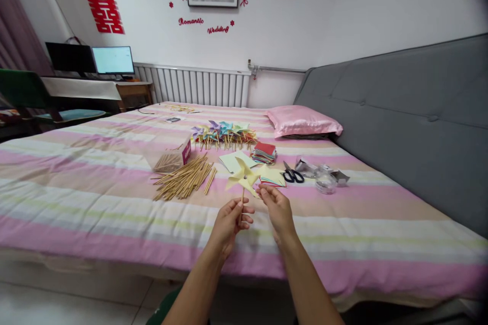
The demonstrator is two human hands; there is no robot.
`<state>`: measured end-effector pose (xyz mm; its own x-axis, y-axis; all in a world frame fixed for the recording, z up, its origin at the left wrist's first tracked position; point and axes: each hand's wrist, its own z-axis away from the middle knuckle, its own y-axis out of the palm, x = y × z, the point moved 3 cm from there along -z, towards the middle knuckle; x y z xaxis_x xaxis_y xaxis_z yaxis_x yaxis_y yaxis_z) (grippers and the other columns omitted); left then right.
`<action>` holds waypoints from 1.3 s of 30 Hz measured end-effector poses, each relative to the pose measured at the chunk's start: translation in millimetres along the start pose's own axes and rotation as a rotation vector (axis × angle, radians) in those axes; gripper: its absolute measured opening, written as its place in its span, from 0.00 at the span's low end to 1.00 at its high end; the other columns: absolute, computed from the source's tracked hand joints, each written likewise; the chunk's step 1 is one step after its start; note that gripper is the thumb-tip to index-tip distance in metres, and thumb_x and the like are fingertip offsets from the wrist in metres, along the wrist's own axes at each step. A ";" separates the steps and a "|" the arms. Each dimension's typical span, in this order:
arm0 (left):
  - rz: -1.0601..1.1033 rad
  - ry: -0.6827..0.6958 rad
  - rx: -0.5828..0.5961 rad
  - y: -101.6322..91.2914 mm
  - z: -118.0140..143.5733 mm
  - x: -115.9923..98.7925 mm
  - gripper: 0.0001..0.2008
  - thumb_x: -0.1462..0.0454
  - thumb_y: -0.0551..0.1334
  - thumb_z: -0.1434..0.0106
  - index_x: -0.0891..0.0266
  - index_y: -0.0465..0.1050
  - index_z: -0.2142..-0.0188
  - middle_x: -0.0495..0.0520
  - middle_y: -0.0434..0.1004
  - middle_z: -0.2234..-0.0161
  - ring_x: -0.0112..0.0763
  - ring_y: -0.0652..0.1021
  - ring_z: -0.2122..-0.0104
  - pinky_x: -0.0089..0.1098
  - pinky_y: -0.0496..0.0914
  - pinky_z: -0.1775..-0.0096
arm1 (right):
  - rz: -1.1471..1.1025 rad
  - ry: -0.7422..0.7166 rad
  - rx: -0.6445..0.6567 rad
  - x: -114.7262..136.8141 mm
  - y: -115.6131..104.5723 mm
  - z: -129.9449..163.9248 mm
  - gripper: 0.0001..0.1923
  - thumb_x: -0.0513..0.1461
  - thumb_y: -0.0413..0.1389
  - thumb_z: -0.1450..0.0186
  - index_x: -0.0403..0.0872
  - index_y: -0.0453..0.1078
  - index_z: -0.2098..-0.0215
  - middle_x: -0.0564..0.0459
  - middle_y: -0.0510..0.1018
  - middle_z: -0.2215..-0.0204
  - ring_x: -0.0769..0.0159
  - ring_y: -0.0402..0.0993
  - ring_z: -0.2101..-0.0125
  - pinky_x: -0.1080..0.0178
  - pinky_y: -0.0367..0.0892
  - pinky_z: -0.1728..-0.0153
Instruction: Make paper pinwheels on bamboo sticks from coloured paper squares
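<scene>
A yellow paper pinwheel (243, 176) on a thin wooden stick is held up over the striped bed (95, 188). My left hand (231, 221) pinches the stick just below the wheel. My right hand (277, 208) touches one of the wheel's blades with its fingertips. Behind the hands lie a heap of loose wooden sticks (185, 180), a stack of coloured paper squares (264, 153), pale yellow sheets (234, 160) and black scissors (292, 174). A row of finished pinwheels (223, 133) in several colours lies farther back.
An open box of sticks (172, 158) stands left of the heap. Small clear packets and a container (324, 175) lie to the right of the scissors. A pink pillow (303, 121) rests against the grey headboard (412, 111). A desk with monitors (91, 61) stands at the far left.
</scene>
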<state>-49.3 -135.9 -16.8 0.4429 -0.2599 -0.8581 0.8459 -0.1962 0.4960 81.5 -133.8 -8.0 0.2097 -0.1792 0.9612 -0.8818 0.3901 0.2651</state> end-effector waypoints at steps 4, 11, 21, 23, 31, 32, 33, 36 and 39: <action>-0.026 -0.002 0.007 2.4 -0.7 1.5 0.18 0.58 0.65 0.46 0.68 0.68 0.61 0.53 0.76 0.73 0.21 0.72 0.81 0.21 0.61 0.80 | 0.080 -0.032 0.024 -3.4 -0.2 -0.5 0.19 0.47 0.59 0.47 0.43 0.73 0.63 0.46 0.79 0.63 0.59 0.74 0.61 0.58 0.65 0.57; -0.050 -0.003 -0.008 4.2 -1.9 6.2 0.19 0.57 0.66 0.48 0.68 0.69 0.61 0.52 0.76 0.75 0.20 0.71 0.82 0.21 0.59 0.80 | 0.269 -0.136 0.003 -4.3 -2.9 -0.2 0.17 0.48 0.56 0.44 0.43 0.74 0.66 0.48 0.79 0.70 0.61 0.74 0.69 0.61 0.67 0.65; -0.061 -0.002 -0.016 4.6 -3.3 6.4 0.18 0.57 0.65 0.48 0.67 0.68 0.62 0.52 0.76 0.75 0.20 0.71 0.83 0.21 0.59 0.81 | 0.405 -0.235 -0.040 3.5 -1.6 5.0 0.14 0.45 0.54 0.41 0.43 0.73 0.65 0.47 0.79 0.69 0.61 0.74 0.69 0.61 0.67 0.65; -0.068 0.000 -0.019 4.7 -2.8 6.0 0.18 0.57 0.65 0.48 0.67 0.68 0.62 0.52 0.76 0.75 0.20 0.71 0.83 0.21 0.59 0.80 | 0.422 -0.307 -0.148 7.3 -5.7 4.6 0.17 0.43 0.52 0.40 0.43 0.69 0.57 0.45 0.77 0.63 0.61 0.73 0.66 0.60 0.67 0.64; -0.147 -0.013 -0.004 4.0 -0.9 7.3 0.18 0.56 0.65 0.47 0.67 0.69 0.63 0.52 0.76 0.75 0.20 0.70 0.83 0.21 0.59 0.80 | 0.865 -0.635 -0.266 17.5 -13.9 2.9 0.27 0.29 0.42 0.41 0.49 0.64 0.46 0.43 0.61 0.45 0.56 0.59 0.48 0.52 0.60 0.51; -0.159 -0.012 0.000 4.0 -0.9 7.6 0.18 0.56 0.64 0.47 0.67 0.69 0.63 0.52 0.76 0.75 0.20 0.70 0.83 0.22 0.60 0.80 | 0.913 -0.632 -0.269 16.6 -14.6 2.3 0.28 0.28 0.41 0.42 0.49 0.65 0.47 0.43 0.60 0.45 0.56 0.60 0.49 0.51 0.59 0.50; -0.170 -0.013 0.005 4.0 -1.0 8.0 0.18 0.56 0.64 0.47 0.67 0.69 0.63 0.52 0.76 0.74 0.20 0.70 0.83 0.22 0.60 0.80 | 0.954 -0.626 -0.273 15.7 -15.2 1.8 0.28 0.27 0.41 0.42 0.48 0.67 0.48 0.42 0.60 0.45 0.56 0.61 0.50 0.51 0.59 0.50; -0.180 -0.017 0.005 3.4 -1.4 9.0 0.18 0.55 0.65 0.48 0.66 0.69 0.64 0.53 0.76 0.74 0.20 0.70 0.83 0.22 0.59 0.80 | 1.026 -0.600 -0.293 13.9 -15.7 1.8 0.27 0.26 0.41 0.43 0.46 0.70 0.53 0.42 0.60 0.45 0.55 0.61 0.51 0.52 0.59 0.51; -0.165 -0.014 -0.006 2.3 -1.6 9.0 0.18 0.55 0.66 0.49 0.66 0.70 0.65 0.52 0.76 0.75 0.20 0.69 0.83 0.22 0.59 0.80 | 1.026 -0.593 -0.300 13.9 -14.1 3.6 0.25 0.26 0.41 0.44 0.46 0.73 0.57 0.43 0.63 0.47 0.54 0.61 0.52 0.53 0.59 0.53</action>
<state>-42.8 -137.1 -23.6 0.2932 -0.2379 -0.9260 0.9085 -0.2322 0.3473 95.3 -145.1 1.4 -0.8202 -0.0193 0.5718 -0.3758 0.7718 -0.5130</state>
